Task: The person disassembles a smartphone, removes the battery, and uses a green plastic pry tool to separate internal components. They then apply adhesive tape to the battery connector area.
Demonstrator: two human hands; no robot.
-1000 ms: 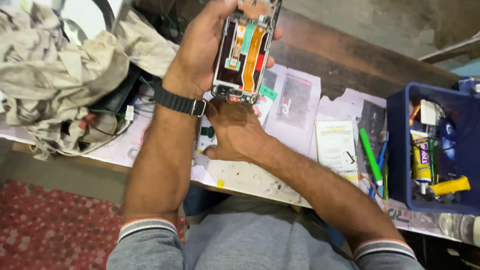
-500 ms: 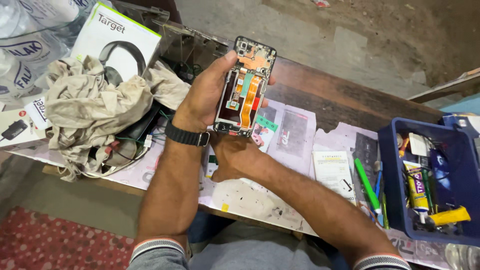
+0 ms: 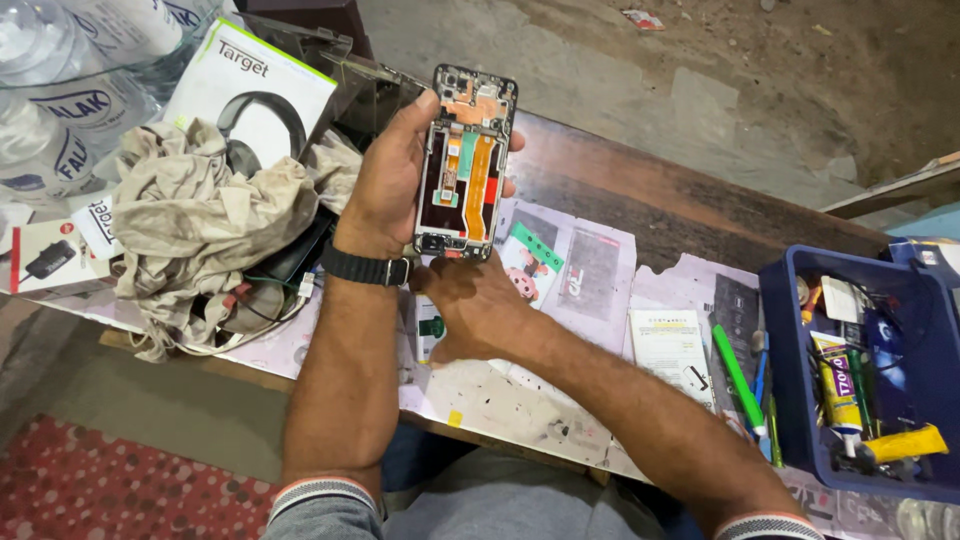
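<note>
Left hand (image 3: 395,185) raised above the desk (image 3: 640,200), clasped around an opened phone (image 3: 466,165) held upright, thumb along its left edge, fingertips showing past the right edge. Phone back cover off, inner parts bare: orange flex strip, teal patch, copper-coloured shielding near the top. Black watch (image 3: 365,268) strapped round the left wrist.

Right hand (image 3: 478,305) just below the phone, knuckles up, fingers curled under and pressed down on the papers (image 3: 500,390); whether anything sits in its grip, cannot tell.

Beneath both hands, stained printed sheets spread over the dark wooden desk, among them a small card with a cartoon picture (image 3: 530,262) just right of the phone's lower end. Left of the arms, a crumpled beige cloth (image 3: 205,215) heaped over tangled wires (image 3: 262,300), with a white headphone box (image 3: 255,95) behind it. Further right, a green pen-shaped tool (image 3: 738,378) lying on the papers, beside a blue plastic tray (image 3: 785,400) holding a glue tube (image 3: 838,385), a yellow-handled tool (image 3: 905,443) and other small items. Red patterned floor mat (image 3: 110,490) at the lower left.
</note>
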